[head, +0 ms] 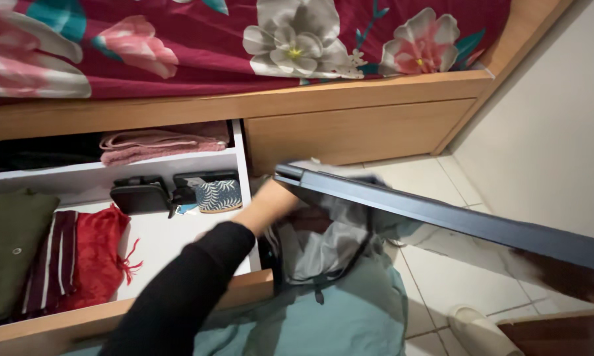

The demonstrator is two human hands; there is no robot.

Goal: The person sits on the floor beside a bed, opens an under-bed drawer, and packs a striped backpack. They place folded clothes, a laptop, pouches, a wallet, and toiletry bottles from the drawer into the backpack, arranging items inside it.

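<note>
At the frame's centre, the left hand (275, 198) in a black sleeve reaches under a dark laptop (442, 214) above an open grey backpack (323, 247); its fingers are hidden, so I cannot tell their grip. The right hand is out of view. An open drawer (145, 296) sits lower left.

No packages, labels, signs or screens visible — only clothing, pouches, furniture.

Laptop (442, 214) smooth matt dark metal; bag (350, 310) soft teal cloth; drawer (66, 323) matt wood w/ smooth white base.
</note>
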